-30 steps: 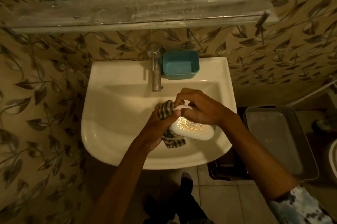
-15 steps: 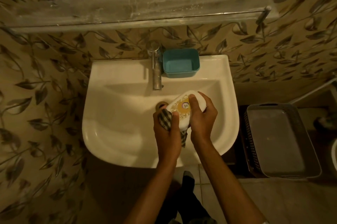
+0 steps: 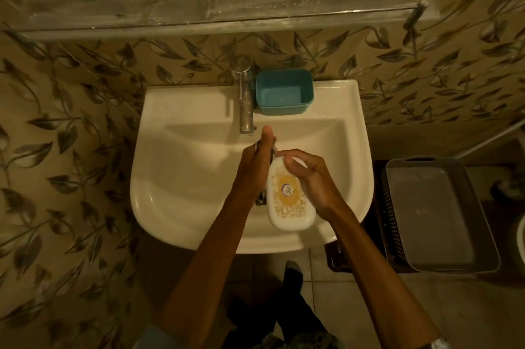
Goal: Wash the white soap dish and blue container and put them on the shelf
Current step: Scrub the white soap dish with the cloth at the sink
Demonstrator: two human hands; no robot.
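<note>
Soap dish [image 3: 290,198] — between both hands, over sink [image 3: 181,172]

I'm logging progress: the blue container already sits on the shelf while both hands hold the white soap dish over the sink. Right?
Not quite. The head view shows the blue container on the sink's back ledge beside the tap, not on the shelf. The left hand and right hand do hold the white soap dish.

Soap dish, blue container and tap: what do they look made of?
White soap dish: looks like glossy moulded plastic, with rounded corners and a printed gold label on its face.
Blue container: likely plastic, thin even walls, soft sheen.
Tap: metal, dull chrome-like finish with a reflective streak; it looks spotted or worn.
</note>
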